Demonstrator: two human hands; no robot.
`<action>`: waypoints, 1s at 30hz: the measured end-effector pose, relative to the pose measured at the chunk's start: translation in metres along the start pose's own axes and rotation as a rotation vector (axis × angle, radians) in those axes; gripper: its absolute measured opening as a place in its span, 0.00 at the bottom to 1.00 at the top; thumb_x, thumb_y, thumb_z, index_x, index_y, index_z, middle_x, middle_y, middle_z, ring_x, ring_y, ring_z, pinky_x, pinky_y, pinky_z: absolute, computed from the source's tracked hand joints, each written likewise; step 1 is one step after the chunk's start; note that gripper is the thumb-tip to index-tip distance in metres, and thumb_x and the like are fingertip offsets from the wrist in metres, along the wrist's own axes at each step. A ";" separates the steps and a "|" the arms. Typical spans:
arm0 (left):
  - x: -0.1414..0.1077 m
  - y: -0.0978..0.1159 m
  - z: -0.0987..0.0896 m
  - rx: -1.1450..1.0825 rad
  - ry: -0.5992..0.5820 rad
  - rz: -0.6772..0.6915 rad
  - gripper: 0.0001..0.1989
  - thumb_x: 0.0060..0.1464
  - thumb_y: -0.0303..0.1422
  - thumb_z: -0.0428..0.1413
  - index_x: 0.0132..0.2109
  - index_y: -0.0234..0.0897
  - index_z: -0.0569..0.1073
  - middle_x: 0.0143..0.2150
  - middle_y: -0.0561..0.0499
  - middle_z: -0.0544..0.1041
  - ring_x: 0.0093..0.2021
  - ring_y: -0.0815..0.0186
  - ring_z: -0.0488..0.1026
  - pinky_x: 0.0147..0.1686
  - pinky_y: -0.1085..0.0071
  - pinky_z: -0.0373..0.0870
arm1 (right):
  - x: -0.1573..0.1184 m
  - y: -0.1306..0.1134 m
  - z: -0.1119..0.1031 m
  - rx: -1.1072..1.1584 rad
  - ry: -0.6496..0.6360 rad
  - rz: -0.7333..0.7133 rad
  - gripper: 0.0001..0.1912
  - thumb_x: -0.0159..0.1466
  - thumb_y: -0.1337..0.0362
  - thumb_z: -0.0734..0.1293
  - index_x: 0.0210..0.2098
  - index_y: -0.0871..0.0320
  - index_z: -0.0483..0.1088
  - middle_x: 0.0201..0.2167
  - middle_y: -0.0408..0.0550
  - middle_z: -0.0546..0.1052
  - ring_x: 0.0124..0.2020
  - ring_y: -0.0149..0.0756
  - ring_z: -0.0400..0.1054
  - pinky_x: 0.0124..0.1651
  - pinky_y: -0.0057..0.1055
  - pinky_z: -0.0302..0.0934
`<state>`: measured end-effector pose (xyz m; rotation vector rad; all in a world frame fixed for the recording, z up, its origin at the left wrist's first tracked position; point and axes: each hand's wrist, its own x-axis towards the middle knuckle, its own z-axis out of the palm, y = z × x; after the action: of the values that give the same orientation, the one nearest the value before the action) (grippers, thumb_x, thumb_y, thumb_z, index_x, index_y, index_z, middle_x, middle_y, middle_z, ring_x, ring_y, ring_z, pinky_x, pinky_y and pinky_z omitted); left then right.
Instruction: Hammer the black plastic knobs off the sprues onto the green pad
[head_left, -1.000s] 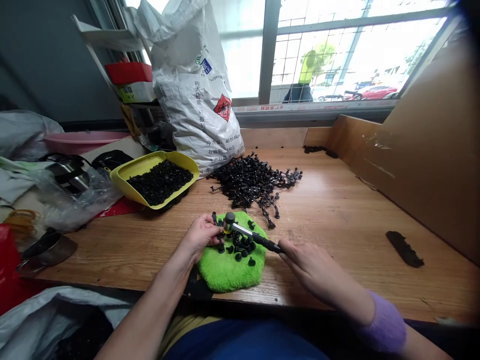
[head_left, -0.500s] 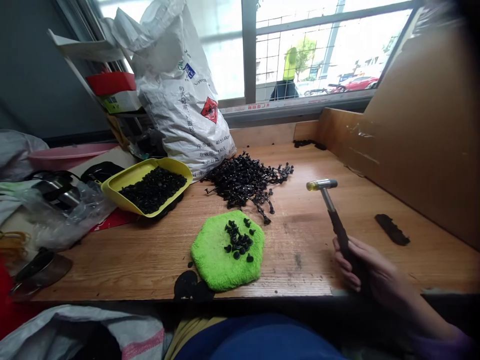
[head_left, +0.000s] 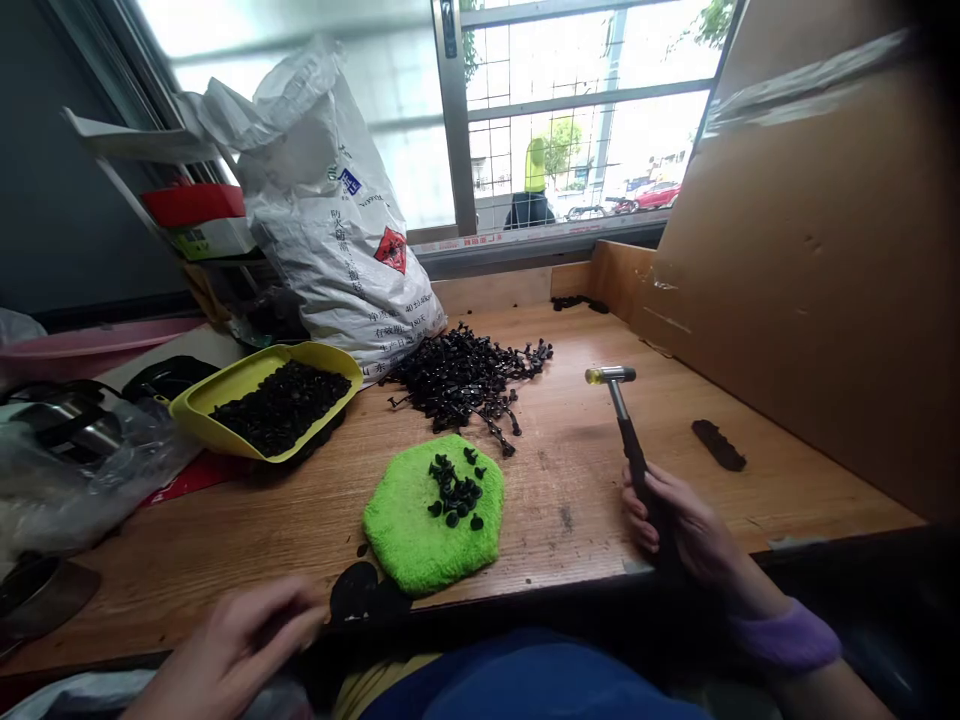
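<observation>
My right hand (head_left: 679, 520) is wrapped around the black handle of a small hammer (head_left: 630, 430). The hammer points up and away, with a yellow face on the left of its metal head and a dark one on the right. My left hand (head_left: 247, 635), slightly blurred, is low at the table's front edge, thumb parted from loosely bent fingers; I see nothing in it. Between my hands is a bright green fuzzy hexagonal pad (head_left: 405, 535), bearing a small cluster of black rubber plug-like pieces (head_left: 456, 490). Behind it lies a large heap of similar black pieces (head_left: 465, 370).
A yellow scoop-shaped tray (head_left: 202, 415) of black bits stands left, before a big white woven sack (head_left: 330, 250). A dark strip (head_left: 718, 445) lies to the right, near a cardboard panel (head_left: 795, 300). Black round patches (head_left: 356, 592) sit at the table edge, and a metal cup (head_left: 49, 600) far left.
My left hand has come into view at the lower left. The view has shifted, so the table's contents appear further left. My right hand still grips the hammer.
</observation>
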<state>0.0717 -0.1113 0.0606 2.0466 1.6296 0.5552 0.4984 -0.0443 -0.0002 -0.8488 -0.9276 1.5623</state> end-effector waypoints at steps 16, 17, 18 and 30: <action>0.111 0.042 0.064 0.435 -0.065 0.199 0.39 0.49 0.56 0.45 0.64 0.52 0.41 0.66 0.53 0.40 0.64 0.49 0.37 0.58 0.43 0.39 | 0.001 0.005 -0.007 0.043 -0.036 -0.039 0.08 0.63 0.58 0.58 0.36 0.56 0.62 0.21 0.40 0.62 0.15 0.25 0.56 0.15 0.22 0.49; 0.109 0.039 0.062 0.421 -0.063 0.195 0.38 0.49 0.55 0.46 0.63 0.53 0.41 0.67 0.53 0.39 0.64 0.49 0.36 0.57 0.43 0.39 | 0.001 0.004 -0.008 0.035 -0.043 -0.039 0.08 0.63 0.59 0.58 0.36 0.56 0.62 0.21 0.40 0.62 0.15 0.25 0.55 0.15 0.22 0.49; 0.108 0.035 0.062 0.401 -0.053 0.189 0.39 0.48 0.55 0.47 0.63 0.53 0.42 0.67 0.52 0.39 0.64 0.49 0.36 0.57 0.43 0.39 | 0.001 0.004 -0.008 0.025 -0.050 -0.042 0.07 0.63 0.59 0.58 0.36 0.56 0.62 0.21 0.40 0.61 0.15 0.26 0.55 0.15 0.23 0.49; 0.101 0.022 0.052 -0.499 0.220 0.101 0.30 0.58 0.48 0.34 0.63 0.37 0.50 0.64 0.44 0.52 0.62 0.57 0.50 0.59 0.57 0.49 | 0.001 0.003 -0.009 0.019 -0.086 -0.055 0.07 0.64 0.59 0.57 0.35 0.56 0.62 0.21 0.40 0.61 0.15 0.26 0.55 0.15 0.23 0.49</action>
<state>0.1408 -0.0227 0.0341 1.7423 1.3284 1.1309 0.5048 -0.0428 -0.0069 -0.7411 -0.9880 1.5682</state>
